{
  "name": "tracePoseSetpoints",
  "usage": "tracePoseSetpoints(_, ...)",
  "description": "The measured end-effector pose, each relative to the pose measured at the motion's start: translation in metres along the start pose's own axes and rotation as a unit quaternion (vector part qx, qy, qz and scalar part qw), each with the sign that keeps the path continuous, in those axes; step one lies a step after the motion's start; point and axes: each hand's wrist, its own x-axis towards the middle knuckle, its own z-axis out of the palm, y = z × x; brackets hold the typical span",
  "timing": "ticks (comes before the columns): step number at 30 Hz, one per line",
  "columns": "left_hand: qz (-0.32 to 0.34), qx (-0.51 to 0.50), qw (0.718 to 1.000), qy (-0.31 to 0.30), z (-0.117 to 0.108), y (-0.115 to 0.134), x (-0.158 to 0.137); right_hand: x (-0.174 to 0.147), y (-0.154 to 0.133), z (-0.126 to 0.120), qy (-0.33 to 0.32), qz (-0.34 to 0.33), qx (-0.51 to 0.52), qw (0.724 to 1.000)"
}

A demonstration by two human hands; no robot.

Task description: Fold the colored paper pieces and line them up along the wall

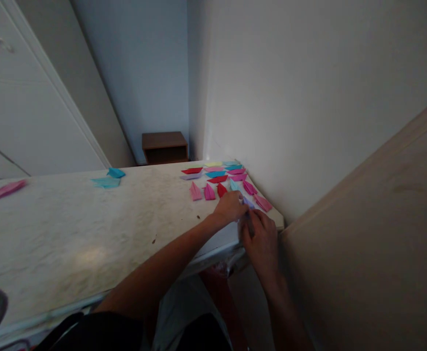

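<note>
At the right end of the table, my left hand (231,206) reaches in from the left with its fingers curled together. My right hand (263,236) is close beside it, fingers bent and pinched toward the left fingertips. What the fingers hold, if anything, is too dark and small to make out. A lavender folded paper piece (249,203) shows just beyond the fingertips; whether they touch it is unclear. Behind the hands lie several boat-like folded papers in rows, among them a red one (217,179), a blue one (215,174) and a pink one (195,191).
The pale, stained tabletop (125,219) runs left. On it are two blue folded papers, one darker (116,173) and one lighter (106,183), and a pink one (8,189). A wall and a wooden panel (374,234) border the right. A brown box shelf (165,146) stands behind.
</note>
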Motion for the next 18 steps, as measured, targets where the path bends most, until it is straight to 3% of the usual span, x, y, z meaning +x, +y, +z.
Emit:
tracePoseSetpoints(4,0.045,0.058,0.997,0.019,0.002,-0.003,-0.004,0.000,0.000,-0.001,-0.010,0.001,-0.070,0.998)
tracePoseSetpoints(12,0.114,0.147,0.983,0.008,0.005,-0.001,-0.013,0.006,0.005,-0.004,-0.034,0.009,-0.096,0.995)
tracePoseSetpoints(18,0.120,0.174,0.977,-0.005,0.002,-0.001,-0.014,0.010,0.000,-0.007,-0.050,0.017,-0.094,0.994)
